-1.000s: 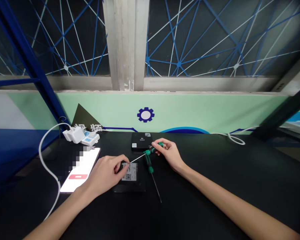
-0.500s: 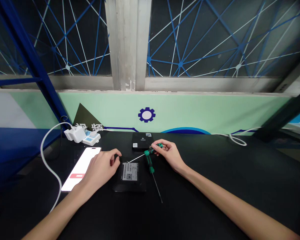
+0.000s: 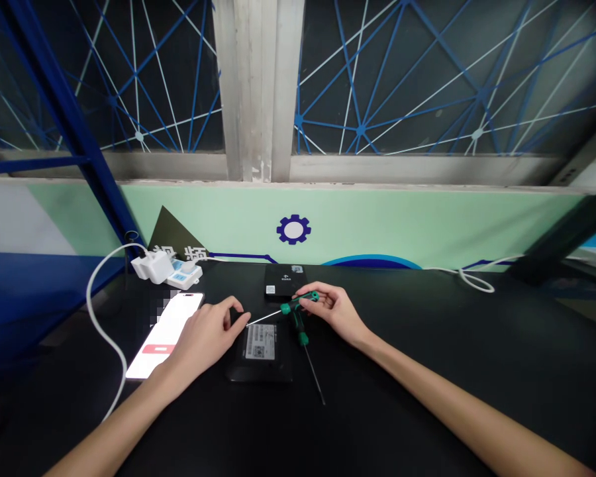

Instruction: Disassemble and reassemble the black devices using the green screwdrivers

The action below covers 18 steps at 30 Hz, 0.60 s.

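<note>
My right hand (image 3: 335,311) is closed around the green-and-black handle of a screwdriver (image 3: 298,303). Its thin shaft points left, and its tip is by the far left corner of a flat black drive-like case (image 3: 261,342) with a printed label. My left hand (image 3: 216,331) is beside that case, its thumb stretched to the screwdriver's tip and a gap between thumb and index finger; whether the thumb touches the tip I cannot tell. Below my right hand lies a second green-and-black screwdriver (image 3: 302,338), its shaft towards me, its handle end partly hidden.
Behind the case sits a small black box (image 3: 278,281). A phone with a bright screen (image 3: 166,338) lies partly under my left hand. At the back left, a white power strip (image 3: 185,273) holds a charger (image 3: 153,266), whose white cable (image 3: 97,321) curves towards me.
The held screwdriver has shifted slightly left and its shaft lies flatter. My left thumb has stretched out towards the tip. The view has shifted slightly.
</note>
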Tool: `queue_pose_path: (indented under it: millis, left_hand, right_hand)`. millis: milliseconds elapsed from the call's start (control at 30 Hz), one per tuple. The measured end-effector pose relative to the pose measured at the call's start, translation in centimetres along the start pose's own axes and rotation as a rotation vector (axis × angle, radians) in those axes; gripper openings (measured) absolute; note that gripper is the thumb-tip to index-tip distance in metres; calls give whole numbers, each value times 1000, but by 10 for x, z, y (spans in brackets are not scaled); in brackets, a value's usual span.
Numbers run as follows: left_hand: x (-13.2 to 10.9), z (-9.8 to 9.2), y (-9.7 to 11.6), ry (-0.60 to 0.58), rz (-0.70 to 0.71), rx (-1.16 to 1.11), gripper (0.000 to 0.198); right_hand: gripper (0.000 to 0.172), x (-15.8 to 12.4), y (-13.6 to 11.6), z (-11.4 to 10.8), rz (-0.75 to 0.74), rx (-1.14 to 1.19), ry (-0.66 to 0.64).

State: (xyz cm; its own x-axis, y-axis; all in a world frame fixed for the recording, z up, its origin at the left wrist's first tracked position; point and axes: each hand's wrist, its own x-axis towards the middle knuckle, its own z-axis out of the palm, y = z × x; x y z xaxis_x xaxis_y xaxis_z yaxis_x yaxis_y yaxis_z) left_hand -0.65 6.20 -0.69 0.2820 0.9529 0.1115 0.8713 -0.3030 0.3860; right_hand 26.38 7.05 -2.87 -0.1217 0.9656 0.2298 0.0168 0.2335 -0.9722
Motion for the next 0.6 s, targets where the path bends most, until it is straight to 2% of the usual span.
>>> queue_pose_path:
  millis: [200, 400, 600]
  left_hand:
    - [2, -2, -1, -15, -15, -105, 31]
    - [3, -3, -2, -11, -2, -108, 28]
    - [2, -4, -1, -17, -25, -116, 36]
  right_hand:
    - [34, 0, 1, 1, -4, 3, -11]
    - [37, 1, 4, 0, 0, -10, 4]
    - [35, 1, 4, 0, 14, -11, 4]
